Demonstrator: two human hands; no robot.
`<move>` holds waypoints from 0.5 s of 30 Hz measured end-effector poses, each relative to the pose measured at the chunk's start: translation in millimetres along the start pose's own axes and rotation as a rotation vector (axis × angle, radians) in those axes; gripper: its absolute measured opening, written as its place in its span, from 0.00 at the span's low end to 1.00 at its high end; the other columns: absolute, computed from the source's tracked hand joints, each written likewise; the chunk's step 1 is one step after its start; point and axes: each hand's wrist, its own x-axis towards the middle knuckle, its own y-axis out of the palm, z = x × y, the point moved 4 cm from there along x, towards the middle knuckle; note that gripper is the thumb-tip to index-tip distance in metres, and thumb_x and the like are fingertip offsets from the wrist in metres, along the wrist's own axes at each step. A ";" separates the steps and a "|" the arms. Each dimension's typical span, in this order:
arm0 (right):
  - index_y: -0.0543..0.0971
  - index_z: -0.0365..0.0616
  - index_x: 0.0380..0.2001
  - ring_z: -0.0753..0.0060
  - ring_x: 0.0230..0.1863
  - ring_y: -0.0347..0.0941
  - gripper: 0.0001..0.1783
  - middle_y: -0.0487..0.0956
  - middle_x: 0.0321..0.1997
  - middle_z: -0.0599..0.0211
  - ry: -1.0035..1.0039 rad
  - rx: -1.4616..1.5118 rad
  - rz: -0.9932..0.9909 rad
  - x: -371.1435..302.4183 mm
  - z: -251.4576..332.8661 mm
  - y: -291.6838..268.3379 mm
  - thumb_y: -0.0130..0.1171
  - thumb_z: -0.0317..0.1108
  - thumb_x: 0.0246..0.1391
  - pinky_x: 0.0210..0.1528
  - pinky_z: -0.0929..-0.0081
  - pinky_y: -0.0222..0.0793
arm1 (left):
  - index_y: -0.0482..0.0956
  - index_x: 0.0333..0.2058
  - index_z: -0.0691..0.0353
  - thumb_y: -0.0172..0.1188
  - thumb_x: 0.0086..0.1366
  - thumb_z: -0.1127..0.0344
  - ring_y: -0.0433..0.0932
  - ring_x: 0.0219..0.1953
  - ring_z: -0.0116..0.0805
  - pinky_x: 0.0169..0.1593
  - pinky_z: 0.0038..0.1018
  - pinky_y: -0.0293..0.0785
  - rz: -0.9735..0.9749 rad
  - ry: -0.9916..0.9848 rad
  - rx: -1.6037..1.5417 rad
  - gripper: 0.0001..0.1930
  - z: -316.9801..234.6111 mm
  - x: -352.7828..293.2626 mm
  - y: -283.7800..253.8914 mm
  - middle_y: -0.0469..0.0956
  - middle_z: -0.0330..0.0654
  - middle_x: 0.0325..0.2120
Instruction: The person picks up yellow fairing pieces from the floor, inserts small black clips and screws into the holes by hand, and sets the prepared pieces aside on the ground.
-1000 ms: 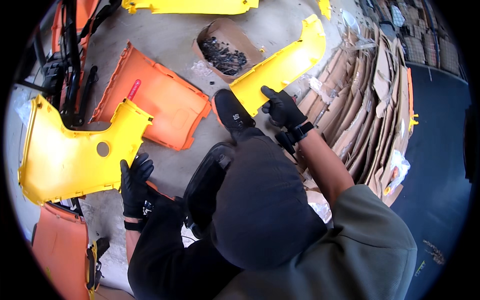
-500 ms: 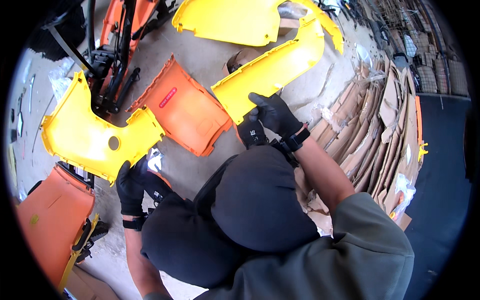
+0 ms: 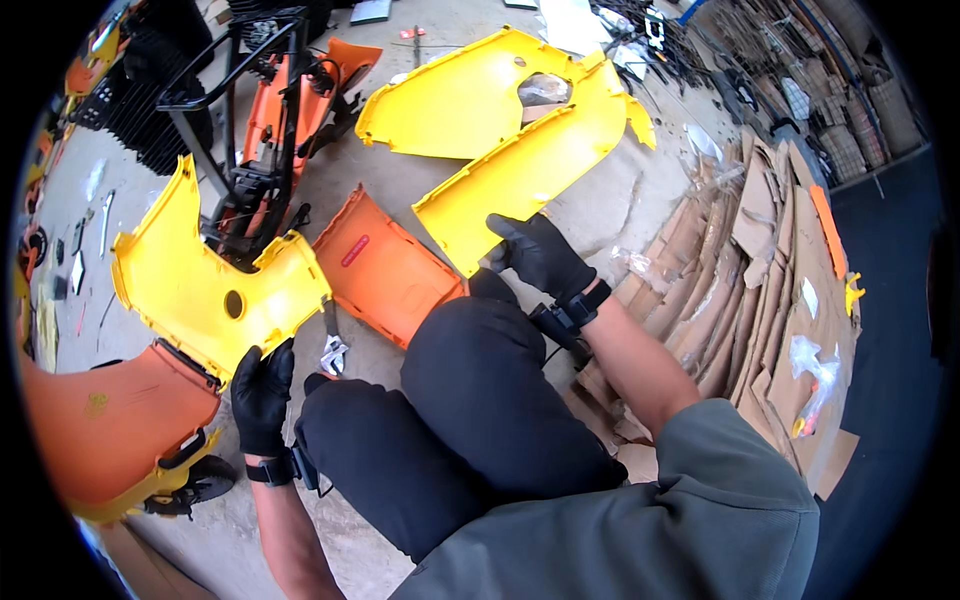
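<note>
My left hand (image 3: 262, 398), in a black glove, grips the lower edge of a curved yellow plastic panel (image 3: 180, 285) with a round hole in it. My right hand (image 3: 545, 255), also gloved in black, pinches the near edge of a long yellow plastic panel (image 3: 520, 168), thumb on top and fingers partly hidden. That panel's far end overlaps a broad yellow panel (image 3: 440, 105) lying on the floor. Between the two held panels, in front of my knees, lies an orange panel (image 3: 390, 268) with a small red label.
A black metal frame with orange parts (image 3: 265, 150) stands at the far left. At the near left sits an orange body piece (image 3: 120, 415) with yellow trim. Flattened cardboard (image 3: 720, 285) is stacked along my right. A wrench (image 3: 105, 220) and small parts lie on the floor.
The view has tilted up, showing more of the far floor and my knees lower down. Both hands keep their hold; the long panel is held a little flatter over the broad one.
</note>
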 end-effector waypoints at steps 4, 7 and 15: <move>0.74 0.43 0.33 0.80 0.21 0.71 0.07 0.73 0.20 0.71 -0.046 -0.051 -0.023 -4.6 12.4 8.2 0.53 0.35 0.60 0.24 0.81 0.67 | 0.66 0.55 0.71 0.53 0.66 0.69 0.71 0.55 0.50 0.59 0.42 0.68 0.000 0.095 0.173 0.20 -8.2 -9.2 25.1 0.71 0.56 0.52; 0.75 0.43 0.35 0.80 0.22 0.70 0.07 0.74 0.22 0.72 -0.022 0.051 0.049 -5.4 29.6 19.7 0.54 0.35 0.60 0.26 0.83 0.67 | 0.67 0.54 0.68 0.54 0.65 0.69 0.73 0.53 0.50 0.58 0.43 0.69 0.050 0.179 0.297 0.20 -7.7 -3.1 62.4 0.73 0.52 0.51; 0.75 0.43 0.33 0.82 0.23 0.70 0.07 0.73 0.22 0.74 0.098 0.105 0.134 47.1 -3.2 28.1 0.56 0.35 0.60 0.27 0.84 0.68 | 0.67 0.54 0.70 0.55 0.65 0.70 0.77 0.49 0.47 0.55 0.38 0.74 0.065 0.126 0.299 0.20 -4.3 6.4 54.8 0.74 0.52 0.49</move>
